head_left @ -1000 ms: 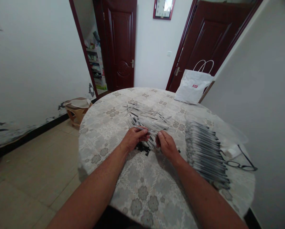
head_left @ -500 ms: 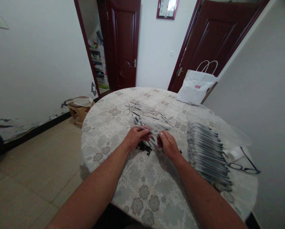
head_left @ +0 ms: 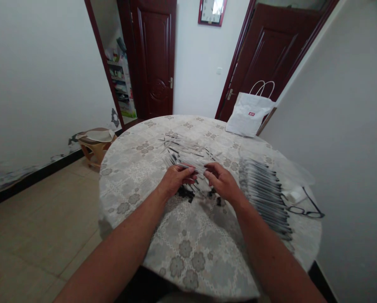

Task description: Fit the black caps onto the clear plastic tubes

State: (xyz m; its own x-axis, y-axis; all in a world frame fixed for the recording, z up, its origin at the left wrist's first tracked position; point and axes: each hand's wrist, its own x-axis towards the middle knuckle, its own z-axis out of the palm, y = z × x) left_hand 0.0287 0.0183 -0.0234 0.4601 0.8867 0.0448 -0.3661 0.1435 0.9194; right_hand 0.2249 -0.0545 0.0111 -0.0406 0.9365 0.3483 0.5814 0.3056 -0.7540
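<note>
Between the thumb and fingers of my left hand (head_left: 174,181) is a slim, pale pen (head_left: 186,167), pointing toward the right. My right hand (head_left: 220,180) hovers just to the right of it, thumb and fingers apart, with nothing visible in them. Behind both hands lies a loose pile of clear pen barrels and thin dark-tipped sticks (head_left: 188,145). Small black parts (head_left: 185,193) are heaped beside my left hand, and a few more black pieces (head_left: 219,201) lie under my right hand. Fine details of the pen are blurred.
Many similar pens (head_left: 267,198) lie in a neat row to the right, by eyeglasses (head_left: 306,211) and a white roll-like item (head_left: 295,195). A white paper bag (head_left: 249,114) stands at the table's far right. A stool (head_left: 95,145) is left of the round table (head_left: 169,235).
My right hand has let go near the pen's right end, its fingers spreading and lifting slightly. My left hand keeps its hold on the pen. The whole view has shifted a little.
</note>
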